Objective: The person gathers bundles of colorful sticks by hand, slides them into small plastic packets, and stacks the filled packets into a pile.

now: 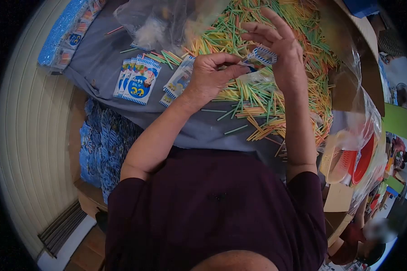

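Observation:
My left hand (pixel 210 74) and my right hand (pixel 278 47) meet above a big heap of thin coloured sticks (pixel 276 86) in green, yellow and orange. Both pinch the same small blue-and-white printed packet (pixel 261 56). The right hand holds its upper edge between thumb and fingers, other fingers spread. The left hand's thumb and forefinger close on its lower, clear end. Whether sticks are inside the packet I cannot tell.
A row of matching packets (pixel 138 80) lies on the grey cloth (pixel 99 58) to the left, more (pixel 178 81) by my left wrist. Clear plastic bags (pixel 163 20) sit behind. A blue packet stack (pixel 104 144) is below left. Red-and-white bowls (pixel 355 158) in plastic sit right.

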The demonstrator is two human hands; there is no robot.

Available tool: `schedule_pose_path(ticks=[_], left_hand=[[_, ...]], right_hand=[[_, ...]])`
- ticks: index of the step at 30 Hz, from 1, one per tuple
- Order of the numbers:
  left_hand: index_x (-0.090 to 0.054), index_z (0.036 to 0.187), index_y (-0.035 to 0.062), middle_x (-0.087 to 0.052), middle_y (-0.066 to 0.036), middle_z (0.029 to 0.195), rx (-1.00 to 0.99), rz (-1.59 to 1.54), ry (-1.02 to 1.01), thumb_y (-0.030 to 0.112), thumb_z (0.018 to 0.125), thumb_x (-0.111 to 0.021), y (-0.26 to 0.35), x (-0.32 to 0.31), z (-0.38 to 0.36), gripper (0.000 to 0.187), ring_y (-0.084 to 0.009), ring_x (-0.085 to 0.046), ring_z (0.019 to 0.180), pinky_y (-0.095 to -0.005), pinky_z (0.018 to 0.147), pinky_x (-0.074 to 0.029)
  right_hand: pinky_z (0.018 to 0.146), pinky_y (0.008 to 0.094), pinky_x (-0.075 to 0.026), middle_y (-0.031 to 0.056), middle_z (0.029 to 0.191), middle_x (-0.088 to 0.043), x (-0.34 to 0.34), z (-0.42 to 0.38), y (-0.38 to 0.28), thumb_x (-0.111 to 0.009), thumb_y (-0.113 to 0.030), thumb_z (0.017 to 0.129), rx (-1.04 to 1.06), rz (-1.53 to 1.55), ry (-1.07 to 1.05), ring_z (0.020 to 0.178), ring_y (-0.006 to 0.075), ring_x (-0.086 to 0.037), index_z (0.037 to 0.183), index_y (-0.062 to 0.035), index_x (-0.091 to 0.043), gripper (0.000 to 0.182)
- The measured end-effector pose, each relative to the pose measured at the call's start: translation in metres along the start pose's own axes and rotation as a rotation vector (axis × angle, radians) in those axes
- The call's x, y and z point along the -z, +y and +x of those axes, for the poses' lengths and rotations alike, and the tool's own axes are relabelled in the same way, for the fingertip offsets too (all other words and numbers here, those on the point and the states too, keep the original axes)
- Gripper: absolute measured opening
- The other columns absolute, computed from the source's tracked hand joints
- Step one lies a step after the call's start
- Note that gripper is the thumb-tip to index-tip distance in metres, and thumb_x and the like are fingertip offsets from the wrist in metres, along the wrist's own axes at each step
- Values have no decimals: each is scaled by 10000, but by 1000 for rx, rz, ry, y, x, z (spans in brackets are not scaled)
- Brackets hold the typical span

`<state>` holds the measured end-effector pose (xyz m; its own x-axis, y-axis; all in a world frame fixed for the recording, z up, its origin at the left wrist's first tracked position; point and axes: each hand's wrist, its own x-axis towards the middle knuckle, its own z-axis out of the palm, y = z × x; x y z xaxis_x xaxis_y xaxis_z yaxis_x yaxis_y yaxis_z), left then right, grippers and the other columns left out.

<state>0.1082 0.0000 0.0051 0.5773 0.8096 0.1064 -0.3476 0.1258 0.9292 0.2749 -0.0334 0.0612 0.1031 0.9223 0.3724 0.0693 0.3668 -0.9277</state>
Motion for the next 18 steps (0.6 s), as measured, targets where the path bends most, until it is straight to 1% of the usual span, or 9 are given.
schedule_pose_path(ticks=[1, 2, 3, 5, 8, 11, 14, 16, 18], left_hand=[[-712, 966, -21, -703, -29, 869, -5, -1, 2, 39, 823, -763, 0, 0, 0, 162, -70, -625, 778, -205, 702, -517], [-706, 986, -25, -702, -29, 883, 20, -57, 2, 29, 833, -752, 0, 1, 0, 168, -71, -626, 787, -206, 710, -519], [-699, 1006, -29, -701, -28, 897, 48, -112, 0, 18, 844, -740, 0, 2, 0, 175, -72, -626, 796, -207, 718, -520], [-697, 1018, -27, -699, -29, 899, 16, -179, 1, 2, 847, -730, 3, 1, -2, 176, -69, -625, 808, -211, 727, -523], [-695, 1028, -23, -693, -28, 910, 9, -159, -20, -32, 853, -706, 13, 3, -12, 175, -67, -622, 830, -216, 744, -524], [-685, 1048, -18, -689, -31, 949, -33, -91, -34, -45, 855, -692, 7, 10, -29, 195, -71, -622, 865, -212, 764, -513], [-670, 1067, -21, -672, -15, 924, 18, 255, 47, -32, 872, -668, 21, 28, -56, 195, -73, -614, 868, -215, 794, -496], [-661, 1085, -10, -646, 10, 845, -20, 191, 211, -7, 884, -648, 53, 39, -69, 202, -66, -603, 831, -224, 776, -480], [-658, 1093, -9, -634, -12, 850, 3, 393, 287, 7, 886, -638, 74, 84, -83, 209, -68, -590, 824, -254, 747, -477]], right_hand=[[915, 364, -495, 203, 1218, -610, 0, 4, -7, -490, -686, 889, -56, 98, 46, 1133, 251, -594, 1319, 21, -530, 829], [888, 340, -503, 181, 1168, -643, -31, 11, -38, -464, -617, 941, -134, 85, 246, 1066, 217, -619, 1311, 29, -532, 747], [888, 340, -503, 181, 1168, -643, -26, 12, -34, -464, -617, 941, -131, 82, 246, 1066, 217, -619, 1311, 29, -532, 747], [862, 323, -509, 142, 1081, -678, -9, 7, -17, -429, -508, 1000, -114, 25, -38, 1005, 197, -638, 1261, 27, -576, 613], [849, 313, -506, 101, 1017, -692, -26, -2, -4, -406, -400, 1036, -69, -55, -185, 942, 161, -635, 1138, 28, -651, 503], [857, 305, -498, 89, 1013, -691, -45, -11, -3, -420, -409, 1035, -75, -57, -134, 936, 151, -624, 1139, 27, -648, 503], [870, 304, -488, 83, 1056, -694, -39, -10, -4, -502, -368, 1011, -73, -3, -174, 963, 144, -625, 1150, 3, -656, 425], [901, 337, -480, 99, 1088, -695, -9, -6, -10, -618, -294, 947, 94, -408, -199, 1015, 201, -637, 1157, -29, -669, 342], [960, 387, -459, 128, 1201, -647, 48, 2, -7, -728, -264, 846, 188, -952, -212, 1140, 265, -596, 1220, -75, -648, 426]])
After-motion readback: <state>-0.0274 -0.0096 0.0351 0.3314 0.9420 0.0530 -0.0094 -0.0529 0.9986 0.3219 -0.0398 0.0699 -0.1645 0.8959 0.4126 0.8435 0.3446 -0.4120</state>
